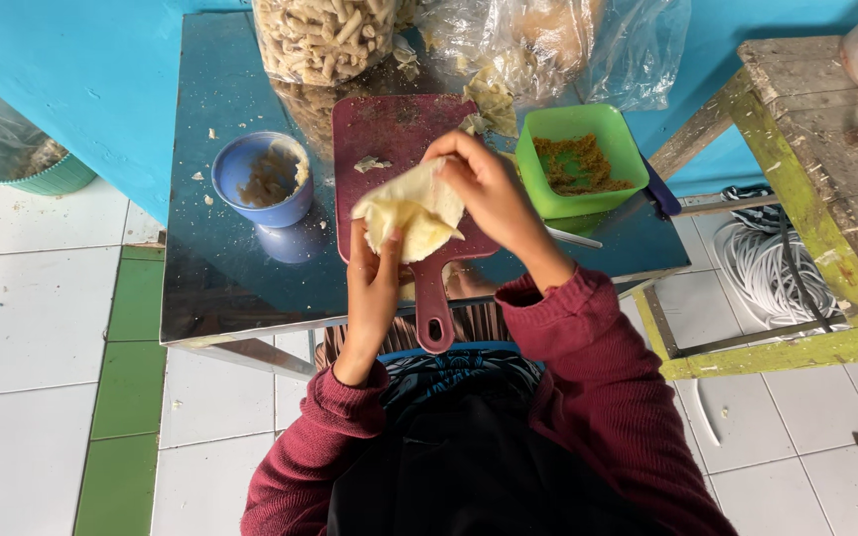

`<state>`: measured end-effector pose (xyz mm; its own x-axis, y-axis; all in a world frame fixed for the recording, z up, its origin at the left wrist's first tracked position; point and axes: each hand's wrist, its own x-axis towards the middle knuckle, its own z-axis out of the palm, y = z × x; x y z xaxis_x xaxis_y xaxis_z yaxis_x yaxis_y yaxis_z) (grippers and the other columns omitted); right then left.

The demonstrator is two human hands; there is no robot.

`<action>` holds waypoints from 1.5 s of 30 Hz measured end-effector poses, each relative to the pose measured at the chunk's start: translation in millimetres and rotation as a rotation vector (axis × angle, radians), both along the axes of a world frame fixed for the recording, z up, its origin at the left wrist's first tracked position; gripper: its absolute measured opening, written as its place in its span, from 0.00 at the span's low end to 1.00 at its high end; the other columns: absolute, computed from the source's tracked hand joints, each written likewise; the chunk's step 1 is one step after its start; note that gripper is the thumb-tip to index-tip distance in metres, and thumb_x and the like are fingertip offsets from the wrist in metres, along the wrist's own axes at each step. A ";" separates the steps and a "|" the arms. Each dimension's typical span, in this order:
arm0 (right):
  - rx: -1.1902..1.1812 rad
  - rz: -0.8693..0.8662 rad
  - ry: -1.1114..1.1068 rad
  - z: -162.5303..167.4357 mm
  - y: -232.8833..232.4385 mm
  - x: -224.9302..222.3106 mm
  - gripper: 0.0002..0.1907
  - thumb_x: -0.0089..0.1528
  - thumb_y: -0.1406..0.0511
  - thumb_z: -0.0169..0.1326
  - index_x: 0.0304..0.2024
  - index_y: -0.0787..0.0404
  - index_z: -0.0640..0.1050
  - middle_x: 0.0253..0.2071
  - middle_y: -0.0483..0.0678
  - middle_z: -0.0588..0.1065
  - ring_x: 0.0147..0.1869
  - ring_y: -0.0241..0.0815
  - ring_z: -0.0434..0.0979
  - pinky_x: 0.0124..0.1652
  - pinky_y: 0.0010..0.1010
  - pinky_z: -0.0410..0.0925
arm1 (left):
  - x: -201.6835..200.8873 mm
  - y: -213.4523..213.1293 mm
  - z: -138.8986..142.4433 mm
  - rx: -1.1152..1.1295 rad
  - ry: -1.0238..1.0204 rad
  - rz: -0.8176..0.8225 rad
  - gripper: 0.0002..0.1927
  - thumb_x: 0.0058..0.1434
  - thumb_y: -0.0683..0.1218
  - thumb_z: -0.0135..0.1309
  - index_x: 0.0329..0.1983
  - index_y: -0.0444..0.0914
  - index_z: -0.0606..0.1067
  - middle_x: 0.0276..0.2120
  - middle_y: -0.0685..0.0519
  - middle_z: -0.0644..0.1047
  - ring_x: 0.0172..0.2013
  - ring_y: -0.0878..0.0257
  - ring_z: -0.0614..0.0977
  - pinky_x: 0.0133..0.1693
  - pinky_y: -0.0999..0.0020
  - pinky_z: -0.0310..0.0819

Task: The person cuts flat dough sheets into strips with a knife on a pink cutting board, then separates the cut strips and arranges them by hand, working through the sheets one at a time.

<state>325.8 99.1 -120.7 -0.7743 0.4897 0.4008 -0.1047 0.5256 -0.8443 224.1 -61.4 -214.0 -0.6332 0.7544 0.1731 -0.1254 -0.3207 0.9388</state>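
Both hands, left hand (374,283) and right hand (484,184), gripping one pale wrapper (411,210) above one red cutting board (399,149), flanked by one blue cup (262,179) left, one green tub (578,159) right.

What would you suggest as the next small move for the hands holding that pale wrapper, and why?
Probably fold the raised edge down. The right hand pinches the top of the pale wrapper while the left hand supports it from below, above the maroon cutting board; it looks partly folded, though any filling is hidden.
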 end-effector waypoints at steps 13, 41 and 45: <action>-0.085 0.215 -0.235 -10.4 -15.2 -6.3 0.13 0.71 0.64 0.42 0.55 0.62 0.70 0.46 0.48 0.74 0.48 0.39 0.76 0.47 0.29 0.74 | 5.1 -1.5 5.4 0.194 0.066 0.007 0.17 0.70 0.35 0.51 0.60 0.34 0.63 0.51 0.49 0.75 0.49 0.67 0.79 0.49 0.74 0.76; 0.341 -0.280 -0.080 29.3 66.4 -5.3 0.13 0.75 0.61 0.55 0.38 0.63 0.74 0.27 0.42 0.69 0.26 0.30 0.61 0.27 0.29 0.58 | -24.1 -73.6 -6.6 0.484 -0.585 0.116 0.28 0.68 0.51 0.35 0.68 0.34 0.63 0.58 0.44 0.72 0.61 0.50 0.74 0.63 0.50 0.70; 0.050 -0.036 -0.120 11.9 73.5 -5.5 0.13 0.73 0.59 0.53 0.40 0.62 0.77 0.27 0.38 0.63 0.30 0.27 0.59 0.31 0.26 0.58 | -32.5 -82.9 6.1 0.475 -0.546 0.096 0.28 0.66 0.49 0.37 0.68 0.34 0.62 0.57 0.45 0.73 0.59 0.52 0.76 0.61 0.53 0.72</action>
<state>320.3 172.6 -108.8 -0.8003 0.5001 0.3308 0.0155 0.5688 -0.8223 191.7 -144.4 -207.8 -0.7822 0.6135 0.1084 -0.4872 -0.7108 0.5073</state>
